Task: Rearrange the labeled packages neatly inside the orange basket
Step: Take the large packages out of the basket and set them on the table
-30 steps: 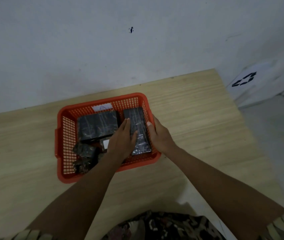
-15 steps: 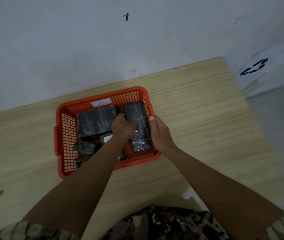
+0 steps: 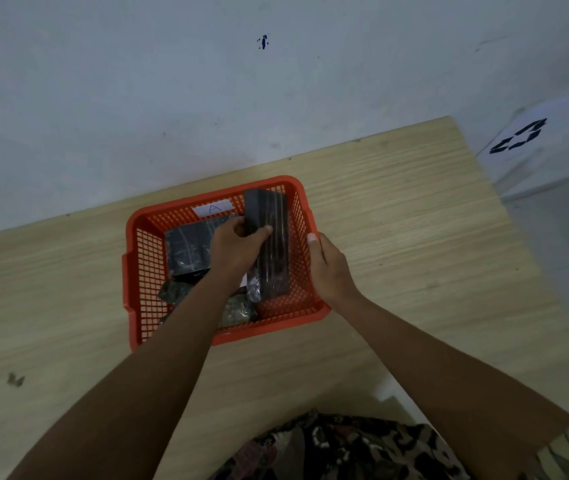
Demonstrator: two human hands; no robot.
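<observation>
An orange mesh basket (image 3: 137, 271) sits on the wooden table, with a white label marked "A" (image 3: 212, 208) on its far wall. My left hand (image 3: 238, 247) grips a long black wrapped package (image 3: 271, 244) and tilts it up on its edge along the basket's right side. A wider black package (image 3: 187, 247) lies flat in the far left part. Two smaller dark, mottled packets (image 3: 175, 292) (image 3: 238, 311) lie near the front, partly hidden by my left forearm. My right hand (image 3: 328, 268) rests on the basket's right rim, gripping it.
The wooden table (image 3: 397, 237) stands against a pale wall (image 3: 172, 98) and ends at the right. A white sheet with a black marker (image 3: 518, 136) lies beyond that edge. A small dark speck (image 3: 15, 380) marks the table at the left.
My left hand closed on the long black package and lifted its left side, tipping it onto its edge. My right hand shifted from the package to the basket's right rim.
</observation>
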